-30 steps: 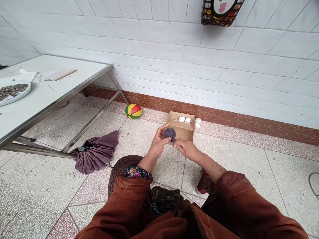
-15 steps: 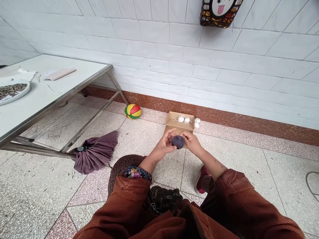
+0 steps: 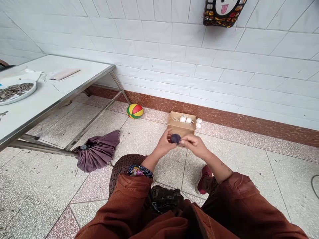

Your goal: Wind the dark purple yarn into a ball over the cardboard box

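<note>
I see a person holding a dark purple yarn ball (image 3: 175, 138) in both hands, in the air over the near part of an open cardboard box (image 3: 185, 132). The left hand (image 3: 164, 143) is half curled, cupping the ball from the left. The right hand (image 3: 195, 145) has its fingertips pinched together at the ball's right edge; I cannot tell whether a strand is between them. Half a second ago that pinch was at the ball's upper right; now it has come down to the side. The cupping hand stays put around the ball, so I judge the right is doing the moving and the left the steadying. Two white balls (image 3: 182, 118) lie in the far part of the box.
</note>
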### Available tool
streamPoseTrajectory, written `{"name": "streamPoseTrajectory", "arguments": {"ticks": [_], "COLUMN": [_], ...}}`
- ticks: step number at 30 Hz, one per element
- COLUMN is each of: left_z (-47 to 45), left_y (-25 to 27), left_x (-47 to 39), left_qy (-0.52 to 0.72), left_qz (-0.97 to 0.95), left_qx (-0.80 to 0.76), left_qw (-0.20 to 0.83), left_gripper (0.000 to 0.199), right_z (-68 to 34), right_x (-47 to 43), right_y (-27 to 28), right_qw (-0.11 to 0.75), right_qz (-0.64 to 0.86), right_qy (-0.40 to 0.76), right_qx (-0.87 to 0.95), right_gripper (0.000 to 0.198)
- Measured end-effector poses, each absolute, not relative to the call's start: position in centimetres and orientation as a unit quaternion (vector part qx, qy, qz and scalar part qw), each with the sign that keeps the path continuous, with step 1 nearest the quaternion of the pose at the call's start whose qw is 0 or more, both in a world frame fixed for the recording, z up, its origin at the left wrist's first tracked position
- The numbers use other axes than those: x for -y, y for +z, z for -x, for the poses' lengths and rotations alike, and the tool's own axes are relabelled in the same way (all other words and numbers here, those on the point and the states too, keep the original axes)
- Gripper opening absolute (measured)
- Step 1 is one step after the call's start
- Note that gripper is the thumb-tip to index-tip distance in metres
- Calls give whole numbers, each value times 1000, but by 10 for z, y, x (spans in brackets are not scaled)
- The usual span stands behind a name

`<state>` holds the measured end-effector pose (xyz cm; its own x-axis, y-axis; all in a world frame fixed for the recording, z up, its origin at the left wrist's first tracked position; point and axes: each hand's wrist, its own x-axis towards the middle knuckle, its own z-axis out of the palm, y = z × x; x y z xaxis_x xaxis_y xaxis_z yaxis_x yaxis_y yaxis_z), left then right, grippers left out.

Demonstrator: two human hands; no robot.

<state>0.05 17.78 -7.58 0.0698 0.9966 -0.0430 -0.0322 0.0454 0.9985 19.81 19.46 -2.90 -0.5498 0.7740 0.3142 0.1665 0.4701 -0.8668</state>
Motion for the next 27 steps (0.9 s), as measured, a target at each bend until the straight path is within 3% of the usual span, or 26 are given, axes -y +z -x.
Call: {"name": "streamPoseTrajectory", "arguments": {"ticks": [3, 7, 11, 16, 22, 27], "left_z": [-3, -4, -1, 2, -3, -6], "left_y": [-73, -68, -69, -72, -81, -76], "left_x": [-172, -168, -174, -181, -181, -168], "left_qy": [440, 489, 581, 571, 491, 389], "left_qz": [-542, -493, -422, -424, -496, -598], "left_qx": [-407, -306, -329, -447, -507, -389], "left_qw": [589, 651, 613, 542, 506, 583], "left_gripper": [88, 85, 77, 79, 89, 90], "right_z": [-205, -199, -184, -182, -201, -207], "right_x": [-211, -221, -207, -184, -193, -219], "right_y": [-34, -58, -75, -53, -23, -34], "right_qw": [412, 382, 302, 254, 370, 450], "right_qz": [387, 442, 408, 288, 324, 410], "right_qy": [401, 378, 365, 365, 469, 458], "right_qx": [721, 719, 781, 849, 733, 648], "right_gripper": [27, 27, 27, 30, 35, 37]}}
